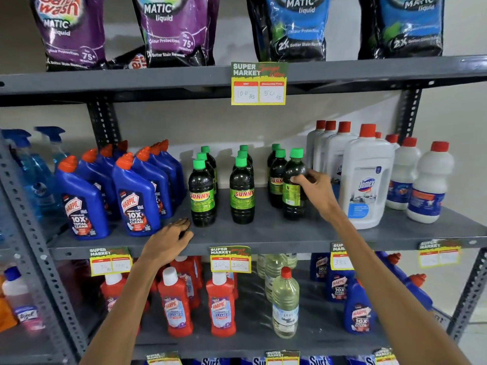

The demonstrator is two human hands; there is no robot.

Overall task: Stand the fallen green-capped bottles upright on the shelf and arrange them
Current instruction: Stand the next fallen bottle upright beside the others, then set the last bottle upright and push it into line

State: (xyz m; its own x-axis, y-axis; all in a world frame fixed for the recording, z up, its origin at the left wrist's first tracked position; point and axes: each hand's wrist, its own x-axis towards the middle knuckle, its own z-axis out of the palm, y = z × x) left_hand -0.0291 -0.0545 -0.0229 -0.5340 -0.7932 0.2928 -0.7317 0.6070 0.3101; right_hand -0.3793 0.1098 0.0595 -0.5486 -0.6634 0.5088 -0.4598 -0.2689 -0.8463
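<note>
Dark green-capped bottles with green SUNNY labels stand upright in three rows on the middle grey shelf (263,234). The left row's front bottle (201,196) and the middle row's front bottle (242,192) stand free. My right hand (315,187) grips the right row's front bottle (292,180) at its shoulder; that bottle is upright with its label turned away to the left. My left hand (168,239) rests palm down on the shelf's front edge, fingers spread, holding nothing, just left of the left row.
Blue Harpic bottles (137,198) crowd the shelf to the left, white red-capped Domex jugs (366,180) to the right. Detergent pouches sit on the shelf above, red and blue cleaner bottles below. Price tags hang from the shelf edges.
</note>
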